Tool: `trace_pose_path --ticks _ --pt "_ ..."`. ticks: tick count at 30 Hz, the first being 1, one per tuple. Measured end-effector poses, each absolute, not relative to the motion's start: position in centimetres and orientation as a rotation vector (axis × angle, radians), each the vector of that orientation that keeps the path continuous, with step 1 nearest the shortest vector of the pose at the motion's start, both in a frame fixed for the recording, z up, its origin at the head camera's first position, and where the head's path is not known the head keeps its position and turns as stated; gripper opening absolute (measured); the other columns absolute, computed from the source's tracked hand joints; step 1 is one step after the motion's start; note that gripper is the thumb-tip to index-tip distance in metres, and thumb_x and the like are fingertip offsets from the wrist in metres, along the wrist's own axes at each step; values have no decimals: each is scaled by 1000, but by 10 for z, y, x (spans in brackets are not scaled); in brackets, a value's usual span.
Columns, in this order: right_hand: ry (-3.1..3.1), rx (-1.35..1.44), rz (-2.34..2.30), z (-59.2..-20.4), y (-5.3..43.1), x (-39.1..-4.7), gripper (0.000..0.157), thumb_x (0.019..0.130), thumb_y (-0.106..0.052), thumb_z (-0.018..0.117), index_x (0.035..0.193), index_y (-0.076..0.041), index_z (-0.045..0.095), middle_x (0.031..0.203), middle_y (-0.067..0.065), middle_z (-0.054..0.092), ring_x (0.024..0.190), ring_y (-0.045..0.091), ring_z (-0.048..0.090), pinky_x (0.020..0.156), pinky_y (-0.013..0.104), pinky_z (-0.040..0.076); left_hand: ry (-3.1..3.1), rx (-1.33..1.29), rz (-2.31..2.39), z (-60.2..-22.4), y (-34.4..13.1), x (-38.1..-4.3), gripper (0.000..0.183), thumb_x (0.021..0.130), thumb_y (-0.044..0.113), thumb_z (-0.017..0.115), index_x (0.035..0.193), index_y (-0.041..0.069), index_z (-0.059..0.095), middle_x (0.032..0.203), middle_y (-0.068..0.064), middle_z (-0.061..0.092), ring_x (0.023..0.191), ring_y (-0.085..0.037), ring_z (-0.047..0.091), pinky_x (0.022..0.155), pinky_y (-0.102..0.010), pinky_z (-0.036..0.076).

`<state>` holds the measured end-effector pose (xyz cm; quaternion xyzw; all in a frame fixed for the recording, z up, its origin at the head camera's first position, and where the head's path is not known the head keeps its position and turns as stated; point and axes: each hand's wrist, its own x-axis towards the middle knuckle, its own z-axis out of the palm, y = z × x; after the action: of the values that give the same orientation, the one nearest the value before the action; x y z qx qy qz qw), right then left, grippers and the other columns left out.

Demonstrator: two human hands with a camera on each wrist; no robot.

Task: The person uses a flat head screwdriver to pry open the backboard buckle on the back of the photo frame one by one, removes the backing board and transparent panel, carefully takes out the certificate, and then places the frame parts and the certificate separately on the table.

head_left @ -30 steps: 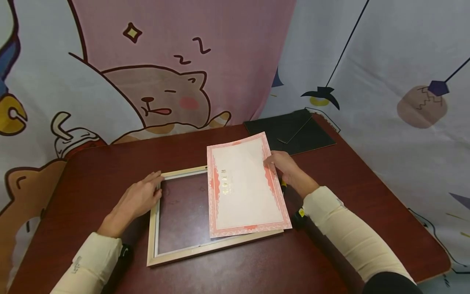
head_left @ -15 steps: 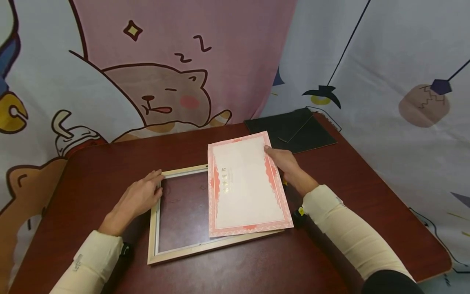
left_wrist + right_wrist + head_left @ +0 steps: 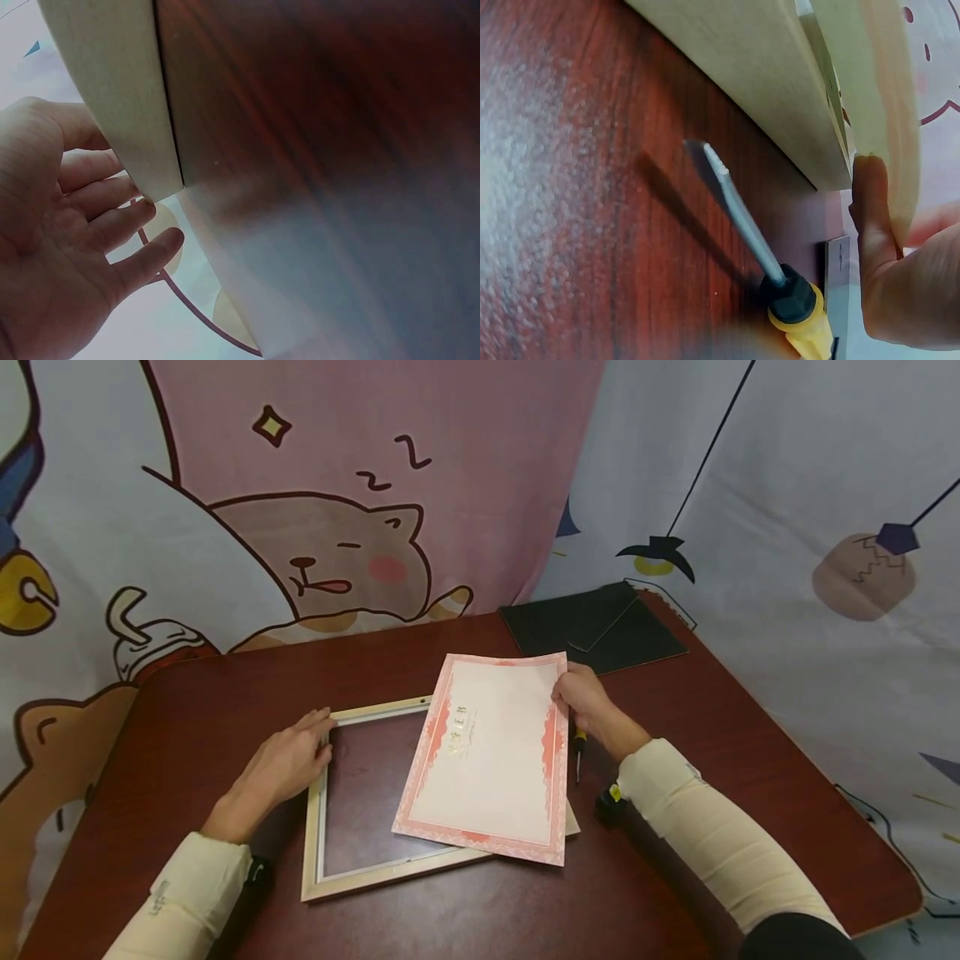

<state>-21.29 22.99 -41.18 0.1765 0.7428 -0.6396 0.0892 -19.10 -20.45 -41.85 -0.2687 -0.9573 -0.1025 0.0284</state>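
A pale wooden picture frame [image 3: 405, 871] lies flat on the dark red table, the tabletop showing through its left half. My left hand [image 3: 288, 756] rests at its upper left corner. In the left wrist view the loosely bent fingers [image 3: 124, 225] touch the frame's outer side. Between thumb and fingers my right hand [image 3: 588, 697] pinches the upper right edge of a certificate [image 3: 495, 760] with a pink patterned border and gold lettering. The sheet slants over the frame's right half and hides most of it. Its lower edge overhangs the frame's front bar.
Beside the frame's right side lies a screwdriver [image 3: 739, 225] with a yellow and black handle. A dark backing board [image 3: 540, 618] with a fold-out stand lies at the back right of the table [image 3: 720, 760]. A cartoon-print curtain [image 3: 495, 510] hangs behind.
The certificate has turned clockwise, its lower edge swinging left and its top edge shifting right and nearer. My right hand has moved slightly with it. The left hand has stayed on the frame.
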Motion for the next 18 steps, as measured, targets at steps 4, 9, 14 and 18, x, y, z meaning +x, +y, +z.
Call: trace_pose_path --ticks 4,9,14,18 --pt "2190 516 -1937 -412 230 -213 65 80 8 44 145 2 35 113 17 48 82 24 52 47 24 39 -2952 -831 -316 -419 -205 -191 40 90 7 61 127 -10 57 140 -30 49 127 -45 49 83 -52 51" --pt "2179 516 -1952 -412 232 -211 57 86 -2 46 143 -6 42 123 16 48 96 27 51 66 28 47 -2969 -822 -309 -419 -205 -191 41 91 7 61 127 -10 57 140 -30 48 127 -45 48 81 -50 51" --pt "2164 565 -1986 -412 234 -211 50 97 -35 51 141 -13 48 123 11 54 99 23 59 79 32 53 -2969 -823 -315 -418 -204 -190 40 90 6 61 127 -10 57 140 -30 48 128 -44 47 77 -47 51" --pt "2172 638 -1982 -412 234 -211 68 89 -64 54 134 -12 57 110 11 61 84 19 66 70 31 56 -2975 -818 -318 -418 -204 -190 40 91 6 60 127 -10 57 140 -30 48 129 -44 47 83 -50 51"
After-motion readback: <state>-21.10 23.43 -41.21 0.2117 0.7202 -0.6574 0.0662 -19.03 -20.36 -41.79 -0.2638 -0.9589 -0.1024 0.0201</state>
